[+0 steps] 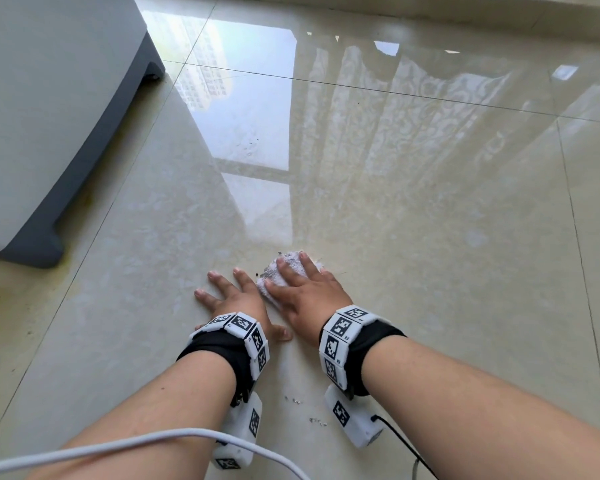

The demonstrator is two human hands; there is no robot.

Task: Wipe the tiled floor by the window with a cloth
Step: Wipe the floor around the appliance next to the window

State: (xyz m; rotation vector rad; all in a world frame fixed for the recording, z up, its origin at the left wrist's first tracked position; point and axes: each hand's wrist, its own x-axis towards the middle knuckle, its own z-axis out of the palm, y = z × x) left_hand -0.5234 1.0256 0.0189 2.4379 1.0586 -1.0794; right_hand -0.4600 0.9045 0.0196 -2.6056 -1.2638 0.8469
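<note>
Cloth (pixel 272 271): small, white, bunched, with grey soiling on its far edge. It lies on the floor (pixel 430 237) just ahead of me, centre frame. My right hand (pixel 303 296) lies flat on it with the fingers straight, pressing rather than gripping. My left hand (pixel 238 299) is just beside it, palm down on bare tile with fingers spread, holding nothing; its forefinger is touching or nearly touching the cloth edge, hard to tell. Marker bands (pixel 246 332) wrap both wrists. Dark specks (pixel 312 419) lie on the tile between my forearms. A white cable (pixel 153 441) crosses my left forearm. The glossy tile reflects a window and patterned curtain. A grey unit (pixel 49 116) stands far left, well apart.
</note>
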